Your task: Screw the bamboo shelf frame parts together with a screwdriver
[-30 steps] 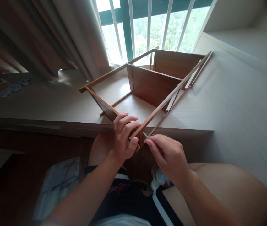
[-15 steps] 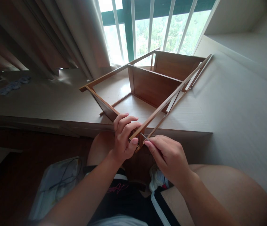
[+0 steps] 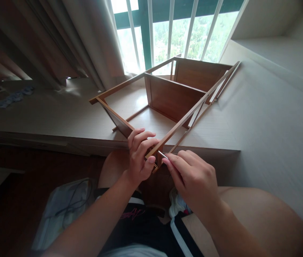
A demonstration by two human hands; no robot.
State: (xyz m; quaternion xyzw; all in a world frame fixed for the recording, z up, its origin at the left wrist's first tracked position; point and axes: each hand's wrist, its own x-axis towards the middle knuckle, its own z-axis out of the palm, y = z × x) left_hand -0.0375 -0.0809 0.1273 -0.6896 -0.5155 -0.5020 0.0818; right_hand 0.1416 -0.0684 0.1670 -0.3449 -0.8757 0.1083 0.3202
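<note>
A brown wooden shelf unit [image 3: 176, 93] lies on its side, its near end jutting past the edge of a pale ledge. My left hand [image 3: 141, 153] is closed around that near end, fingers over the end board and thumb by the corner of the rail. From the other side, my right hand [image 3: 194, 175] pinches a thin metal rod-shaped tool [image 3: 162, 154]. The tool's tip meets the frame close to the corner. My palm hides the rest of the tool, so its exact kind cannot be made out.
Under the shelf runs the pale ledge [image 3: 60, 117], with a barred window [image 3: 164, 35] behind it and curtains [image 3: 87, 39] at the left. A patterned cloth [image 3: 14, 97] lies on the ledge's far left. Below left is a clear plastic case [image 3: 63, 210] with a dark cable.
My right hand has turned at the wrist, with its knuckles shifted slightly right, while the tool stays at the corner. My left hand keeps its hold on the shelf.
</note>
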